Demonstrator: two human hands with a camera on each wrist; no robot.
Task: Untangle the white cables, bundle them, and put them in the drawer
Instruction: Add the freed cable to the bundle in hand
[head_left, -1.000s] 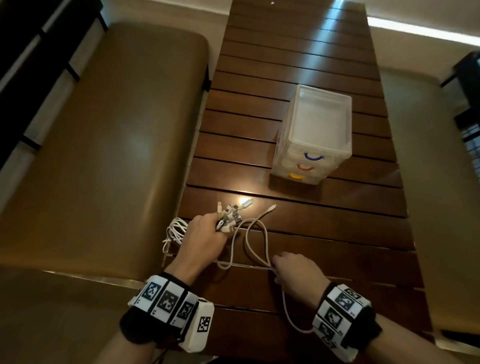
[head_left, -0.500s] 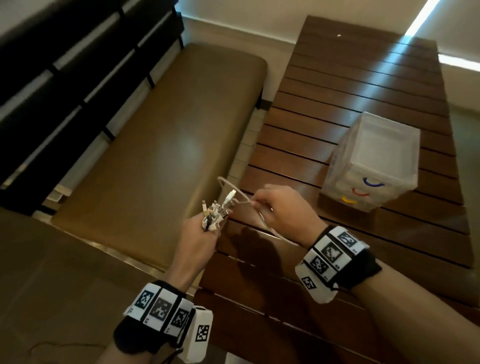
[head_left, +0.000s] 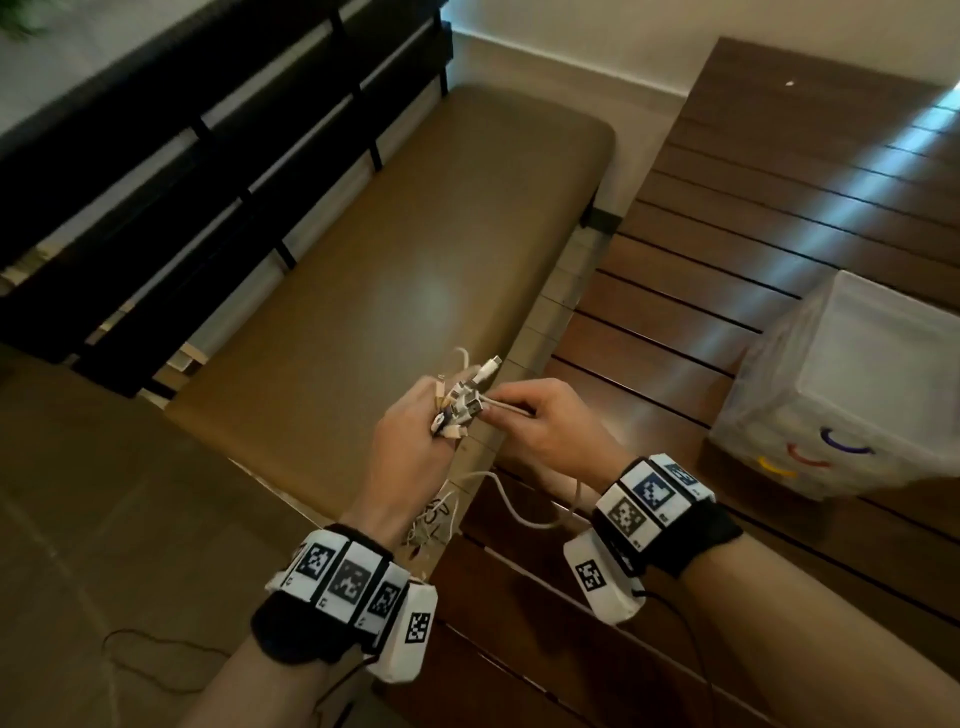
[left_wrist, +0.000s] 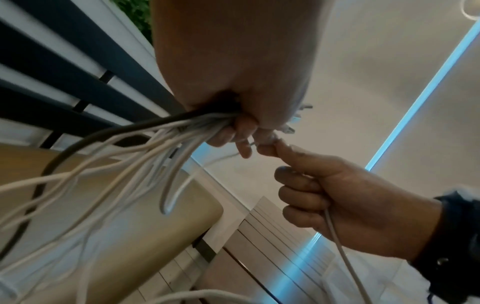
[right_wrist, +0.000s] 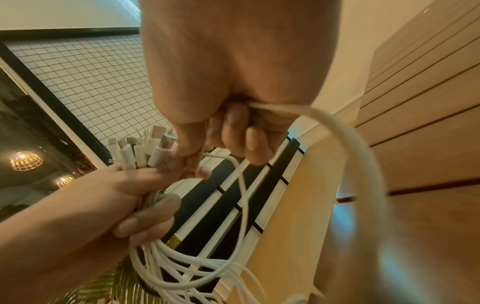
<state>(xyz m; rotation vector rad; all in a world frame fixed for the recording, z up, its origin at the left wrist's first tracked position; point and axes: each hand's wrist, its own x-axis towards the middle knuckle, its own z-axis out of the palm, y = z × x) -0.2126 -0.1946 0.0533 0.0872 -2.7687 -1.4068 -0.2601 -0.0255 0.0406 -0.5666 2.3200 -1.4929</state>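
My left hand (head_left: 415, 436) grips a bunch of white cables (right_wrist: 182, 267) near their plug ends (head_left: 465, 402), held in the air over the gap between bench and table. The plugs (right_wrist: 145, 152) stick up out of the fist, and the cords (left_wrist: 124, 156) hang below it in loops. My right hand (head_left: 545, 431) sits right beside it, fingers curled round one white cable (right_wrist: 345, 144) that loops down past the wrist. Its fingertips (left_wrist: 270, 144) meet the left hand at the plugs. The translucent drawer unit (head_left: 852, 395) stands on the table at the right, its drawers closed.
A brown padded bench (head_left: 374, 270) runs along the left of the dark slatted wooden table (head_left: 727, 249). Black-and-white slats (head_left: 156, 156) back the bench. A thin dark wire (head_left: 156, 654) lies on the floor at lower left.
Both hands lifted off the table and moved left, over the table's edge. The right hand drew its cable up and closed in on the left hand's plug bunch. The head view swung left.
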